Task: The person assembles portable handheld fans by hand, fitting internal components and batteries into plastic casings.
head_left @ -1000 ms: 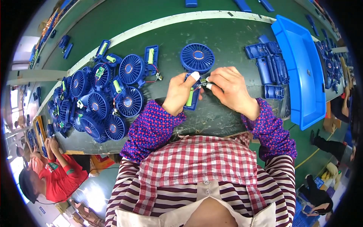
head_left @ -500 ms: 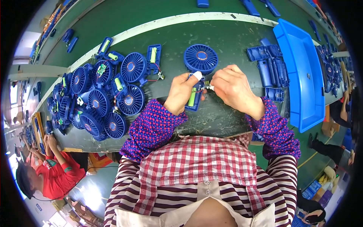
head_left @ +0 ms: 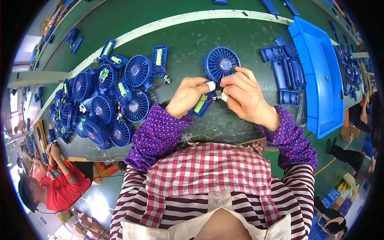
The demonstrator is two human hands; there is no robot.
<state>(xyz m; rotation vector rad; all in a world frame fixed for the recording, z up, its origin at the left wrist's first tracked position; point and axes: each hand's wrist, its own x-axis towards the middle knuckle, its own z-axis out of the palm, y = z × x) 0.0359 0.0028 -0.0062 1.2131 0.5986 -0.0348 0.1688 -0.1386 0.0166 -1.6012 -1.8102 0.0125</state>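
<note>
A blue handheld fan (head_left: 222, 64) is in front of me, its round head pointing away and its opened handle toward me. My left hand (head_left: 187, 95) is closed on the handle, with a white covering on the thumb. A light green battery cell (head_left: 200, 103) lies in the handle, partly behind my fingers. At the fan's neck sits a small circuit board (head_left: 218, 92) with a pale connector on its edge. My right hand (head_left: 249, 95) pinches at this board from the right, and its fingertips partly hide the spot. Something white shows at one of its fingers.
Several blue fans (head_left: 102, 109) with exposed cells and boards are piled at the left. One opened fan handle (head_left: 159, 60) lies beside the pile. Blue casing parts (head_left: 282, 76) are stacked at the right, next to a blue plastic bin (head_left: 320, 86). A person in red (head_left: 66, 182) works at the far left.
The fan has turned clockwise: its head has shifted right and its handle end left. My left hand has moved slightly left with it, while the right fingers stay at the board.
</note>
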